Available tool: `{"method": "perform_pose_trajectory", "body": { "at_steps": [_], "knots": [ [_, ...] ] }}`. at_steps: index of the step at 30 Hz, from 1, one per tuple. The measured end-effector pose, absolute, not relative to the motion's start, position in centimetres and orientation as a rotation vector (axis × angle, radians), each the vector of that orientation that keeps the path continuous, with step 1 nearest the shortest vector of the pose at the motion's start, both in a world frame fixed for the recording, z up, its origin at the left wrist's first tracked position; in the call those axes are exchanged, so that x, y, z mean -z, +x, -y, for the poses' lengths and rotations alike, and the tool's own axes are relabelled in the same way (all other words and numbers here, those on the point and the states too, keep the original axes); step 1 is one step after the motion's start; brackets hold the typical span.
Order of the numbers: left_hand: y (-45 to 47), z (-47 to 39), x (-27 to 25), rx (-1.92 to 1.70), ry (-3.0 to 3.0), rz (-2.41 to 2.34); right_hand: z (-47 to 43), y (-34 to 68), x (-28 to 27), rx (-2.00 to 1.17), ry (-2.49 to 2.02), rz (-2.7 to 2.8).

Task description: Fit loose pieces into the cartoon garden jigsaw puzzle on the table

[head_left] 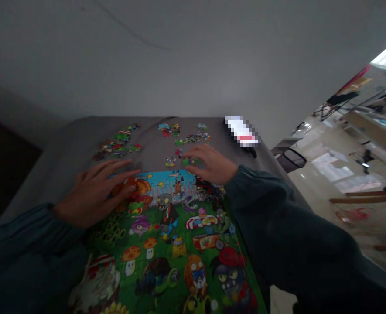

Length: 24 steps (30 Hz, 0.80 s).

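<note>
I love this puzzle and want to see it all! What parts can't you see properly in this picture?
Head view only:
- Puzzle: bottom edge cut off by the frame; left side hidden by the left hand and its sleeve.
- Piece under the right hand: its fingers cover most of it.
- Loose pieces far back: too small and dim to tell their pictures.
- Object at the table's far corner: blurred out.

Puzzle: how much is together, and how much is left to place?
Most of the puzzle looks joined, from the near edge up to the blue sky strip. The left hand lies flat on its upper left corner; the right hand fingers a green piece at the top edge. Loose pieces remain scattered on the grey table beyond.
</note>
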<state>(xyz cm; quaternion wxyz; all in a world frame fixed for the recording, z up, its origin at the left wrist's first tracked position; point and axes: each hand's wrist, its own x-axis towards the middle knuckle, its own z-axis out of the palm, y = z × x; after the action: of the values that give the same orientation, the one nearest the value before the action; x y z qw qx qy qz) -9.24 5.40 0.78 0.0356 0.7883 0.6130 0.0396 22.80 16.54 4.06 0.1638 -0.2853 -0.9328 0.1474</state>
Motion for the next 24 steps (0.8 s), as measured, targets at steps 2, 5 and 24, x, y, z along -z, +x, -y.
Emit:
{"method": "perform_pose_trajectory", "body": {
  "at_steps": [2, 5, 24],
  "knots": [
    [-9.2, -5.4, -0.7, -0.17, 2.423, -1.894, -18.2, 21.1, -4.2, -0.349, -0.923, 2.754],
    [-8.9, -5.4, -0.7, -0.232, 2.403, -1.926, -19.4, 18.5, -4.3, -0.313, -1.061, 2.822],
    [-11.0, -6.3, 0.1, -0.356, 2.104, -2.25, -21.3, 6.1, -3.9, -0.643, -0.904, 2.808]
  ]
}}
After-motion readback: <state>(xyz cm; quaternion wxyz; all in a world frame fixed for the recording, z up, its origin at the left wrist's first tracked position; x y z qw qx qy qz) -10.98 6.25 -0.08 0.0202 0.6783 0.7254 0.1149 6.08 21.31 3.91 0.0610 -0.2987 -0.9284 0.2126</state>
